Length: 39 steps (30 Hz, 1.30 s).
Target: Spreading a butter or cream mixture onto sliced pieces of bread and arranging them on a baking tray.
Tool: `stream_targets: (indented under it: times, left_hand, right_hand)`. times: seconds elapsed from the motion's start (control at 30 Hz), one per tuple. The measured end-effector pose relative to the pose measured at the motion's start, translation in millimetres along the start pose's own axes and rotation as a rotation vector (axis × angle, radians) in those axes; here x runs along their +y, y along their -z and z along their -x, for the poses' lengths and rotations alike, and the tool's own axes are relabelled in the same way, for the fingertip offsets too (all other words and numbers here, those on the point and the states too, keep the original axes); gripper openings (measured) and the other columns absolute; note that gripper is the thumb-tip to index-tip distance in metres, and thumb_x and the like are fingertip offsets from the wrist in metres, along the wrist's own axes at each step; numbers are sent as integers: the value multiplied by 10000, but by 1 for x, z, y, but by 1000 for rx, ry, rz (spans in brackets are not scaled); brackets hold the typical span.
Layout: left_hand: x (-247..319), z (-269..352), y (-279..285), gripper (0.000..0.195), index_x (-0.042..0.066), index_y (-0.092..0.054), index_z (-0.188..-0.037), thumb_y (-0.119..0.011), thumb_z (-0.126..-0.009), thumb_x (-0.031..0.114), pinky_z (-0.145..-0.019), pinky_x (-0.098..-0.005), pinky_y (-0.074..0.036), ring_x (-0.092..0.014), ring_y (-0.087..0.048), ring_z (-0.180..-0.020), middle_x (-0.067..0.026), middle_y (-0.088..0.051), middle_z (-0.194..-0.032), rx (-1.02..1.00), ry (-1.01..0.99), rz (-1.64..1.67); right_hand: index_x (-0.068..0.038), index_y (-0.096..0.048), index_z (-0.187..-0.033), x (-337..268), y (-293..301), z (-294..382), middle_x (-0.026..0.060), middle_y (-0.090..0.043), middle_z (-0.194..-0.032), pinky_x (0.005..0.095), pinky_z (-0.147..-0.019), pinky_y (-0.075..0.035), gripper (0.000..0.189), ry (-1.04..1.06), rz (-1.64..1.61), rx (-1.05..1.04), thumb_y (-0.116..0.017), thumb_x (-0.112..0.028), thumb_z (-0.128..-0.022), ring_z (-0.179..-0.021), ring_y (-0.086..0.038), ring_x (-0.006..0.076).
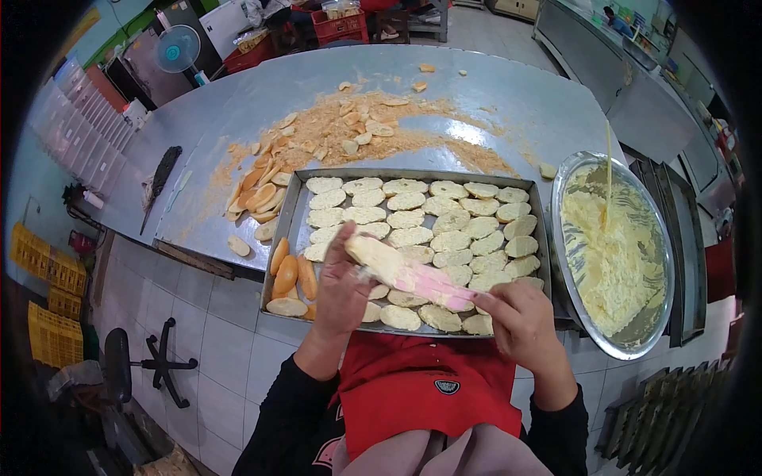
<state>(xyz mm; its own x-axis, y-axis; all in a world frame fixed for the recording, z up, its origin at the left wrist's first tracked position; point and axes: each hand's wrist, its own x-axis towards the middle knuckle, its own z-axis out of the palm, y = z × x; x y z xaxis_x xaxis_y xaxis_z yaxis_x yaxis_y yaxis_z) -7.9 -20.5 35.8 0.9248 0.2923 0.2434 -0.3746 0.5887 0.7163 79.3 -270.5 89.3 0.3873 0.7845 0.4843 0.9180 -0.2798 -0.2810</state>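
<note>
My left hand holds a bread slice coated with pale cream above a metal baking tray. In my right hand is a pink spatula smeared with cream, its blade against the coated slice. Rows of cream-topped bread slices lie in the tray beneath both hands. Uncoated, brown-crusted bread pieces fill the tray's left end. To the right, a large metal bowl contains pale yellow cream, with a long pale handle standing in it.
Loose bread pieces and crumbs are spread over the metal table behind the tray. A dark brush rests at the left. Beside the bowl are stacked empty trays; an office chair base stands on the floor.
</note>
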Motion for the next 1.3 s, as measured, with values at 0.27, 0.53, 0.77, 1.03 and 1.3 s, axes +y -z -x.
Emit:
stream_targets:
  times: [0.27,0.53,0.77,1.03,1.3]
  left_hand:
    - [4,-4,11,491,143,-393,-1294,-494,-840,-15,-913,-437,-465,-271,-460,-1177,-69,-479,-1217,47,-204,108]
    - [5,-2,28,440,85,-411,-1241,-516,-823,-5,-883,-388,-472,-208,-515,-1081,-70,-504,-1151,242,-146,-22]
    - [66,-50,175,388,32,-473,-1034,-650,-690,8,-797,-300,-462,-199,-545,-945,-93,-531,-1005,566,-327,-1362]
    - [51,-92,229,414,54,-473,-952,-725,-625,88,-776,-410,-423,-304,-523,-918,-128,-521,-960,337,-188,-1972]
    - [71,-88,188,381,77,-534,-948,-673,-715,344,-753,-429,-423,-307,-584,-857,-111,-616,-870,228,286,-2285]
  right_hand:
    - [-98,-624,-967,-8,-14,3,91,-566,-826,340,-573,-417,379,-40,30,52,-591,19,-608,-685,-539,254]
    - [-44,-633,-976,5,-32,11,132,-579,-828,322,-637,-455,353,-274,-379,-5,-530,90,-666,-714,-565,293]
    - [10,-614,-998,22,-56,45,85,-572,-848,241,-714,-416,294,-593,-826,39,-457,113,-772,-798,-546,159]
    - [19,-610,-1004,19,-58,41,90,-569,-847,230,-739,-401,301,-591,-862,60,-453,119,-768,-804,-539,155]
    - [15,-612,-949,30,-42,47,95,-578,-916,250,-778,-408,264,-583,-748,29,-433,95,-772,-847,-547,167]
